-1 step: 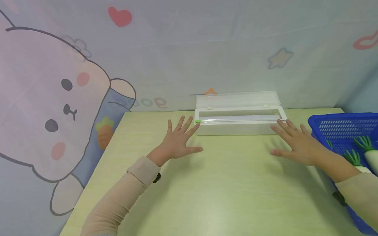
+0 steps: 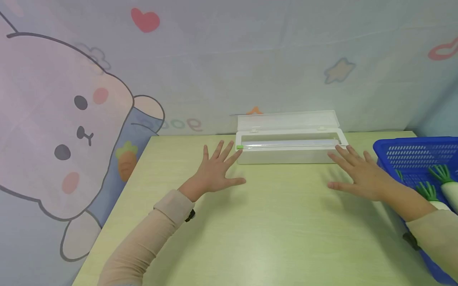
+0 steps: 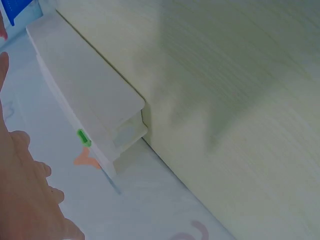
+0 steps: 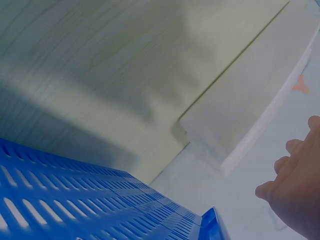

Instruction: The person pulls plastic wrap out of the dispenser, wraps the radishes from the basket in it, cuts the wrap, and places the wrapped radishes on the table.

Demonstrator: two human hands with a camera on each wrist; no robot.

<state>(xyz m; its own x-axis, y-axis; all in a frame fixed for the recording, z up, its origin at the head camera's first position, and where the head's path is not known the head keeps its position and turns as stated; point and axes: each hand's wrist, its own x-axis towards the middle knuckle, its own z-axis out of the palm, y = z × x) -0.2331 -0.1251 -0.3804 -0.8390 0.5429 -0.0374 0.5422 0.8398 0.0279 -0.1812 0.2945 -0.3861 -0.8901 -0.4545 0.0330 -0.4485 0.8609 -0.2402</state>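
Note:
A white cling film dispenser (image 2: 286,156) stands at the back of the table, its clear lid (image 2: 288,120) raised. Inside it lies a pale roll (image 2: 290,143), and a small green slider (image 2: 240,147) sits at the left end of its front rail. My left hand (image 2: 214,172) hovers over the table in front of the dispenser's left end, fingers spread and holding nothing. Off the dispenser's right end my right hand (image 2: 365,176) is likewise spread, with nothing in it. Both wrist views show the dispenser's plain front (image 3: 85,65) apart from the fingers.
A blue perforated basket (image 2: 411,140) stands at the right, beside and below my right forearm. White radishes (image 2: 449,190) with green tops lie in it. Behind the pale wooden table (image 2: 272,230) hangs a printed cloth (image 2: 229,71) with a cartoon animal.

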